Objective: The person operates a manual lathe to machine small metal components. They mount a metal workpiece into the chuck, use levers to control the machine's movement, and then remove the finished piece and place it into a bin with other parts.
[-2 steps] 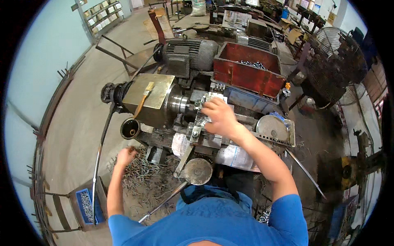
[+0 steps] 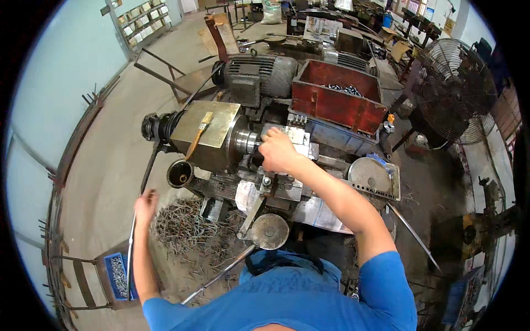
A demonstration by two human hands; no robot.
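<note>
My right hand [image 2: 280,153] is at the working end of a lathe-like machine, just right of its shiny spindle nose [image 2: 244,142]. Its fingers are bent together; whatever they pinch is hidden. My left hand [image 2: 146,207] overlaps a long metal lever rod [image 2: 130,248] left of the machine. Its fingers are smeared, so whether they grip the rod cannot be told. Between the hands stand the boxy headstock [image 2: 207,132] with a wood-handled brush [image 2: 200,134] on it, and a dark round cup [image 2: 180,174]. The tool slide [image 2: 287,187] lies below my right wrist.
A red bin [image 2: 337,105] with small metal parts stands behind the slide, beside a motor [image 2: 259,74]. Metal shavings [image 2: 190,226] cover the floor at left. A blue tray [image 2: 117,276] of parts sits lower left. At right are a round-lidded tin [image 2: 369,174] and a large fan [image 2: 455,91].
My left hand has moved left and slightly up, from above the shavings to the lever rod. My right hand has shifted a little left, closer to the spindle. The whole view has shifted slightly.
</note>
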